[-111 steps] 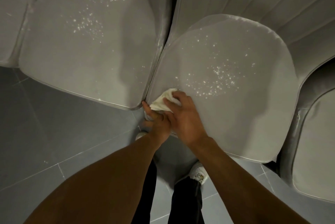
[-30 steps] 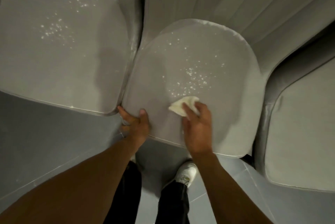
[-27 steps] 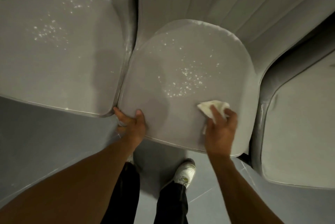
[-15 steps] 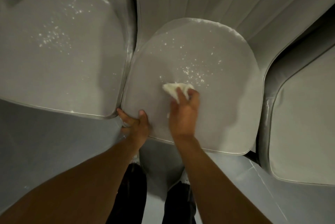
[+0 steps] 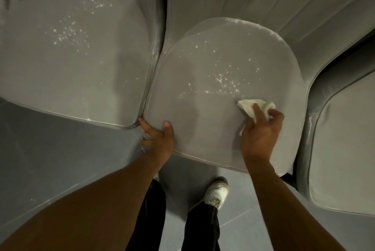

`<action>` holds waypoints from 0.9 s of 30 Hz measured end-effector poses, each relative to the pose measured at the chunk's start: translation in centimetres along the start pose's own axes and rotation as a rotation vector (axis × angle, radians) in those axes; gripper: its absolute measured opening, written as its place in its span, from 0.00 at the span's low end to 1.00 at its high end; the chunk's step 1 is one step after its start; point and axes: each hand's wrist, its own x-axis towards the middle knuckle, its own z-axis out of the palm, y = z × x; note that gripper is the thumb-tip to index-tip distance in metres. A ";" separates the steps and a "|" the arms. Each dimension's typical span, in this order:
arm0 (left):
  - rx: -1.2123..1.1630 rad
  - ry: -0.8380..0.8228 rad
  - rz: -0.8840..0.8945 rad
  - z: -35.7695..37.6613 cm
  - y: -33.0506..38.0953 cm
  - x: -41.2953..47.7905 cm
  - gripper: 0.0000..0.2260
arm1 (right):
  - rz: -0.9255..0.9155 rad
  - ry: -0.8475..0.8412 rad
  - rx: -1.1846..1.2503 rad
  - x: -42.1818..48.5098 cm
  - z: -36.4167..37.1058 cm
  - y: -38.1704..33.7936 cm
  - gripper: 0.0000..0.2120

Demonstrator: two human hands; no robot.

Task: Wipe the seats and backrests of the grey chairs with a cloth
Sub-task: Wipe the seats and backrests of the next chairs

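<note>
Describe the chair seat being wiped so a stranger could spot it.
Three grey padded seats stand in a row; take the middle seat. The left hand grips its front corner, and it alone bears the crumpled white cloth in the right hand.

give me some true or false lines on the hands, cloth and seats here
1. The right hand holds the cloth on the middle seat. True.
2. The left hand lies flat on the floor. False: it grips the middle seat's front left corner, thumb on top.
3. White specks lie on the middle seat beyond the cloth. True.
4. The left seat has no specks. False: a patch of them shows on it too.
5. The cloth is dark blue. False: it is whitish.
</note>
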 end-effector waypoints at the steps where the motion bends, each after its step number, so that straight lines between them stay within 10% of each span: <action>1: 0.006 0.004 0.001 0.0 -0.1 0.1 0.39 | 0.008 0.032 0.033 0.5 0.3 -0.4 0.13; 15: -0.031 0.032 0.050 0.3 0.2 -0.5 0.44 | -0.487 -0.330 -0.094 -5.5 9.3 -5.4 0.16; 27: -0.061 0.000 0.066 0.2 -0.3 -0.2 0.43 | -0.198 -0.172 0.074 -0.3 7.0 -7.0 0.08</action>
